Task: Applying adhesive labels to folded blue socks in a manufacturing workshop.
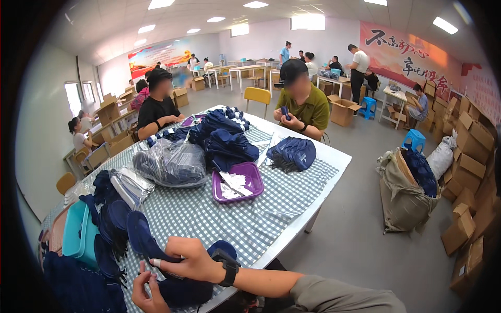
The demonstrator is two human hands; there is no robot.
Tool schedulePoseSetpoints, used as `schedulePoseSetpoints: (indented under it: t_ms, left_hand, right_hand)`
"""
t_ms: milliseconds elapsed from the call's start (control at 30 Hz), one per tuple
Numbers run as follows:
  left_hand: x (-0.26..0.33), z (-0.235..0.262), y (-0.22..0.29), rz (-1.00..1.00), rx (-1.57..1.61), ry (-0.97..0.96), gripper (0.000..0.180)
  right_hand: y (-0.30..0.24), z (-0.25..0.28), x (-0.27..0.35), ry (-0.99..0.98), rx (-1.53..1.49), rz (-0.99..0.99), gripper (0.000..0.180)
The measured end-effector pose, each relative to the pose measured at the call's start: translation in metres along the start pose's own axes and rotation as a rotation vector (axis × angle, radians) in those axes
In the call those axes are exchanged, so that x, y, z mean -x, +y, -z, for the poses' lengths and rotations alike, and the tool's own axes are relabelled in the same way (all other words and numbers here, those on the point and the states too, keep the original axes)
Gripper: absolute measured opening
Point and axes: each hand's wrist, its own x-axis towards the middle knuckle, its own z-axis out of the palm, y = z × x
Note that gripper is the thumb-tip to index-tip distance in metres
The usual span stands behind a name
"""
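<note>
My right hand (183, 259), with a black watch on its wrist, lies on a navy blue fabric piece (142, 237) at the near edge of the checked table (271, 208), and its fingers pinch that fabric. My left hand (142, 293) is just below it and grips the lower edge of the same dark fabric bundle (183, 293). More navy pieces (107, 219) lie stacked to the left of my hands.
A purple tray (254, 176) with white slips stands mid-table, with clear bags of navy items (172, 164) and a navy pile (224, 138) behind it. A teal bin (77, 229) sits at left. Two people work across the table. A filled sack (404, 195) and cardboard boxes (467, 172) stand at right.
</note>
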Motion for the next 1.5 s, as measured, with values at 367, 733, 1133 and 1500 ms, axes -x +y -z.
schedulePoseSetpoints:
  t_ms: [367, 733, 1133, 1500]
  left_hand:
    - [-0.107, 0.073, -0.091, -0.063, -0.554, -0.181, 0.047]
    - [0.027, 0.027, 0.04, -0.007, 0.114, -0.489, 0.054]
    - [0.101, -0.006, 0.035, 0.294, 0.071, -0.246, 0.024]
    - [0.113, -0.023, 0.018, 0.328, 0.242, -0.168, 0.033]
  right_hand:
    - [-0.03, 0.053, 0.004, 0.158, 0.109, 0.013, 0.043]
    - [-0.053, 0.067, 0.051, -0.168, 0.151, 0.127, 0.025]
    - [-0.073, 0.052, 0.081, -0.633, -0.014, 0.07, 0.027]
    - [-0.083, 0.094, 0.092, -0.273, 0.084, -0.051, 0.028]
